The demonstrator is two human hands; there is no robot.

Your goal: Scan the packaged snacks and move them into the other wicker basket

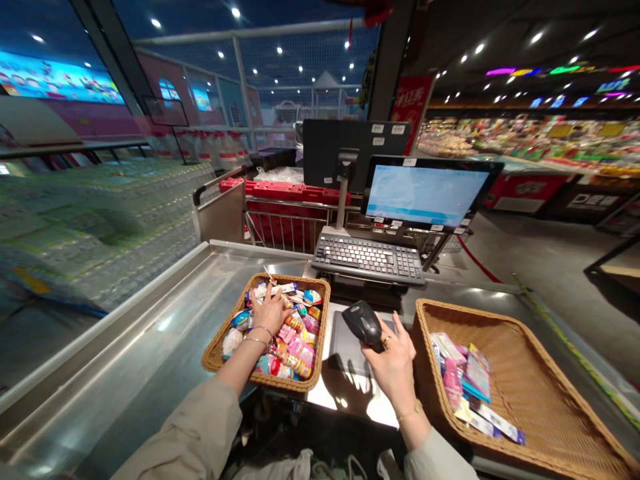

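My left hand [270, 311] reaches into a wicker basket [214, 355] full of small colourful packets [295, 340]; its fingers are curled among the packets at the far side, and I cannot see what they hold. My right hand [393, 360] is closed around a black handheld barcode scanner [362, 321], held above the flat dark scan plate [350, 350] between the two baskets.
A second, larger wicker basket [545, 400] at the right holds a few packets [463, 383] in its left corner. Beyond stand a keyboard [369, 257], a lit screen [425, 195] and red shopping carts [290, 207]. A steel counter [150, 347] stretches left.
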